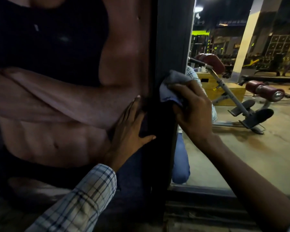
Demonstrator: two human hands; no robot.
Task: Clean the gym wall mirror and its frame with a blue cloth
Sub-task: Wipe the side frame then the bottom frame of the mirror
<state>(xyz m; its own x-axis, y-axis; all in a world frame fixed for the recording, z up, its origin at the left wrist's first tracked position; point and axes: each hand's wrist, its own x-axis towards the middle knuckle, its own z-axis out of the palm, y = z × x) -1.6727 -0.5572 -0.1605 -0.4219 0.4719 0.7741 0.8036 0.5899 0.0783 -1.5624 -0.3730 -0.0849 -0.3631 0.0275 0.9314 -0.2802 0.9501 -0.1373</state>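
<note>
Two hands are at the mirror's left edge. The right hand (194,113) curls its fingers round a bunched blue cloth (172,86) and holds it against the dark frame (172,39), whose long axis runs upright beside the mirror (241,148) (a gym bench shows in the glass). The left hand (131,129) lies spread flat on the printed wall poster (57,97), just left of the frame.

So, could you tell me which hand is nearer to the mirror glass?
Right. The right hand grips the cloth on the frame, just beside the glass; the left hand rests flat on the poster, left of the frame.
</note>
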